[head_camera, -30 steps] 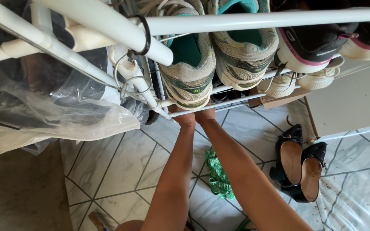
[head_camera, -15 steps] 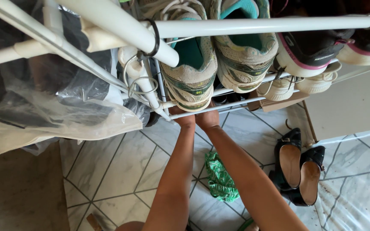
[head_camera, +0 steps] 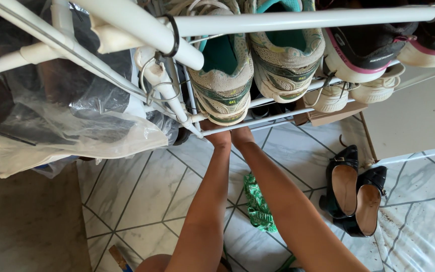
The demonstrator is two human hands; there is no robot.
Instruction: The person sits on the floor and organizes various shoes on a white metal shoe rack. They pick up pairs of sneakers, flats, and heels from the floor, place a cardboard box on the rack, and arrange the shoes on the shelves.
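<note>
Both my forearms reach forward under a white metal shoe rack point(head_camera: 288, 21). My left hand point(head_camera: 218, 136) and my right hand point(head_camera: 241, 135) disappear behind the rack's lower front bar point(head_camera: 278, 117), just beneath a pair of worn beige and teal sneakers point(head_camera: 227, 75). Only the wrists show, so what the fingers touch is hidden. A crumpled green cloth point(head_camera: 256, 204) lies on the tiled floor between my arms.
Dark sneakers with pink trim point(head_camera: 363, 48) and white shoes point(head_camera: 351, 93) sit on the rack to the right. A pair of black flat shoes point(head_camera: 353, 189) lies on the floor at right. Clear plastic bags point(head_camera: 61, 126) bulge at left. A white board point(head_camera: 414, 118) lies at right.
The view has shifted slightly; both hands stay tucked under the rack's lower shelf in nearly the same place.
</note>
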